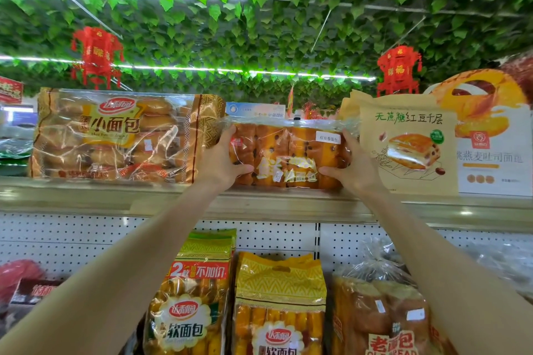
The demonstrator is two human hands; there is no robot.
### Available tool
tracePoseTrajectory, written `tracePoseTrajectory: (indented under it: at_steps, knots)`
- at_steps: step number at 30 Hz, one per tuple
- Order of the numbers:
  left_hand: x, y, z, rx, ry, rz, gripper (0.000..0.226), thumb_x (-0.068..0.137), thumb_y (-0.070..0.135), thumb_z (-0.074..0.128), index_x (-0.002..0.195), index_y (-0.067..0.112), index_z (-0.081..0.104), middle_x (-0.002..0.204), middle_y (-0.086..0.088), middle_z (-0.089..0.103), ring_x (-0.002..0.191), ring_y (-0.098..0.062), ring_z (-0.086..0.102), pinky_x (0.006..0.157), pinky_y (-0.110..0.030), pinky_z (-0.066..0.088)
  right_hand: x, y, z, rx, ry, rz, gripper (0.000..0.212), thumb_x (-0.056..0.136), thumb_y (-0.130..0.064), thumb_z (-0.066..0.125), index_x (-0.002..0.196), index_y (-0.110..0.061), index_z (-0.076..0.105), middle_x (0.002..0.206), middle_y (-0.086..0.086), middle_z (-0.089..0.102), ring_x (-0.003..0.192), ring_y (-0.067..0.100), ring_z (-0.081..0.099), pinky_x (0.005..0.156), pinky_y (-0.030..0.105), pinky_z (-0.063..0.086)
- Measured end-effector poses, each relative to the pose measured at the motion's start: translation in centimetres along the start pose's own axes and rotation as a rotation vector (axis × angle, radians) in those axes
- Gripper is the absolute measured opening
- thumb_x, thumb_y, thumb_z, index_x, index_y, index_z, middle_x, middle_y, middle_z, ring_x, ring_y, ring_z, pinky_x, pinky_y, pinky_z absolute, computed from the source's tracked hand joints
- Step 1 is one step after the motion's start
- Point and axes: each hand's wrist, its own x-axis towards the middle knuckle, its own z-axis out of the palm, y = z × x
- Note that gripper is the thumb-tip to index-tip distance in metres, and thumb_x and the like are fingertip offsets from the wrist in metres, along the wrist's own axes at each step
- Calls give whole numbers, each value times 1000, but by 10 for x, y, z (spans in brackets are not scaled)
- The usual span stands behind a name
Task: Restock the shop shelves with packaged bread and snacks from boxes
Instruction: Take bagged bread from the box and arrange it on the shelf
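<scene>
head, left hand [222, 163], right hand [353, 166] grip bread pack [288, 150] (print glare-washed)

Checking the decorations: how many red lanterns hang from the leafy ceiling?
2. The left lantern hangs above the big bread bag; the right lantern hangs above the paper bag. Others may lie out of view.

Lg bag [115, 135]: 小面包; beige pouch [408, 141]: 无蔗糖红豆千层.

Clear bread pack [288, 157] (golden loaf, dark specks), upright on top shelf [115, 196], white label upper right.
</scene>
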Motion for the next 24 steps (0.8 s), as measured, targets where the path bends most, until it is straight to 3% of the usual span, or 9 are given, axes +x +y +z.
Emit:
tracePoseTrajectory:
  at_steps: [11,14,18,24]
  knots:
    - [16,-9,10,19,-38,-27,92,80,23,78,152,22,20,137,-13,54,106,-32,60,84,-33,42,12,8,6,-2,-28,15,101,73,-16,84,153,-23,22,138,5,54,128,24,51,108,38,40]
    - [20,-10,10,4,-54,-27,91,80,21,78,151,20,21,138,-14,53,115,-34,56,87,-36,42,14,7,6,-16,-33,26,101,74,-17,83,153,-23,21,141,5,52,131,24,48,108,36,37]
    - [21,-13,12,-13,-49,-34,89,80,20,78,150,20,23,134,-17,56,113,-36,57,86,-37,43,14,6,8,-53,-23,32,99,76,-19,82,153,-24,20,143,6,50,132,24,46,105,33,37]
    - [22,-13,14,-8,-42,-34,88,80,19,78,150,19,23,131,-14,57,113,-35,56,84,-35,40,14,8,10,-72,-14,28,97,76,-22,82,153,-25,22,140,5,53,130,27,47,105,38,38]
